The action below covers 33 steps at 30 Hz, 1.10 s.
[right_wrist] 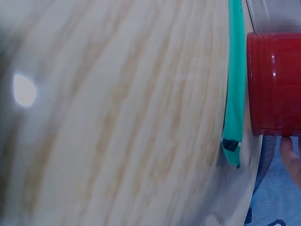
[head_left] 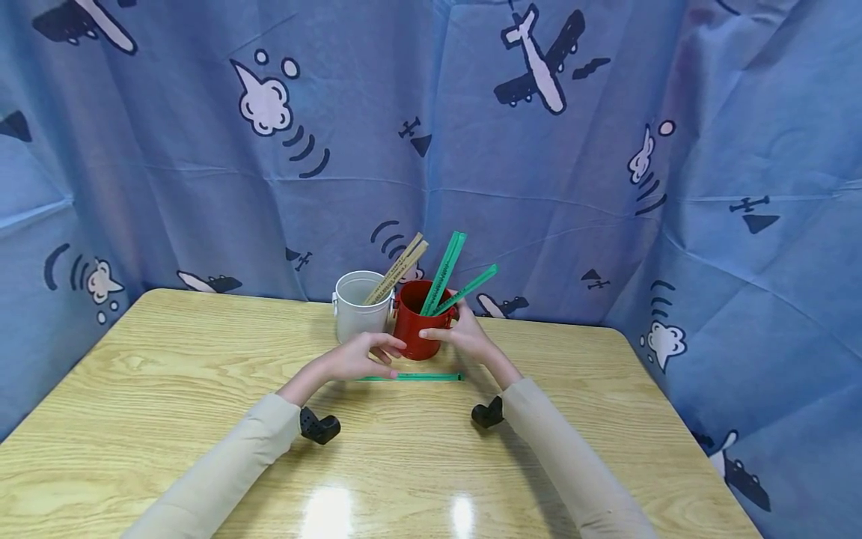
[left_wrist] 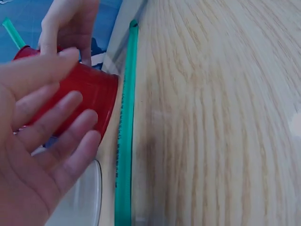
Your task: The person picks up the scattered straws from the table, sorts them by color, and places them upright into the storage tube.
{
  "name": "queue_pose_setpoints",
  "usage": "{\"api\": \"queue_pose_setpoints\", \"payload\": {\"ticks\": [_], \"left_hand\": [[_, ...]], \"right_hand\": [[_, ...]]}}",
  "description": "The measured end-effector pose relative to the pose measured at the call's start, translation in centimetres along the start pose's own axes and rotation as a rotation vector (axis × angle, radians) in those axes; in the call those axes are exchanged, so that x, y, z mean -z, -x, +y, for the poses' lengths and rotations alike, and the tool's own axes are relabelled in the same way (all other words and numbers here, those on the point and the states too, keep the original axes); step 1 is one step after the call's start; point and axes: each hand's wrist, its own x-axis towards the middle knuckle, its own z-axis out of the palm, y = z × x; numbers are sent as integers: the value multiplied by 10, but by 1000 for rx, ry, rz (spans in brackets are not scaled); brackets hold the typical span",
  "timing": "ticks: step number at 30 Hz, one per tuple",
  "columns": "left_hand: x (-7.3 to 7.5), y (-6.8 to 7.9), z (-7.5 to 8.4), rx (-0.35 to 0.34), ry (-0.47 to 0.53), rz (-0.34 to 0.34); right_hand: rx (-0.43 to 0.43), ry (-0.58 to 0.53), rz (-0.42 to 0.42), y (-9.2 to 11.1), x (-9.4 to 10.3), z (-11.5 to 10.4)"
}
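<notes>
My right hand [head_left: 468, 335] grips the red bucket [head_left: 412, 340] at its right side, thumb across the front and fingers round the back. Two green paper-sleeved chopstick packs [head_left: 444, 273] lean to the right out of the bucket. My left hand [head_left: 360, 358] hovers just left of the red bucket, fingers loosely extended with nothing in them; in the left wrist view its fingers [left_wrist: 70, 136] overlap the bucket's wall. Another green chopstick pack [left_wrist: 124, 132] lies flat on the table in front, its printed sleeve showing. In the right wrist view, fingertips [right_wrist: 289, 155] meet the red bucket's side.
A white bucket [head_left: 350, 318] stands directly left of the red one, with tan chopstick packs [head_left: 400, 269] leaning right out of it. Behind the wooden table [head_left: 202, 359] hangs a blue patterned curtain [head_left: 350, 150], close behind both buckets.
</notes>
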Motion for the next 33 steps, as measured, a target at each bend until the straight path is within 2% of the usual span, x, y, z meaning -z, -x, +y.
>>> {"api": "queue_pose_setpoints", "payload": {"ticks": [11,17,27,33], "left_hand": [[-4,-3,-10,58,-95,13],[-9,-7,-12,78,-129,70],[-22,-11,-8,105,-267,139],[-26,-11,-6,149,-331,142]], "right_hand": [[-32,4,15,0,0,0],[-39,-6,-7,-1,1,-1],[-48,-29,-42,12,3,-33],[-22,-5,-14,3,2,-9]]}}
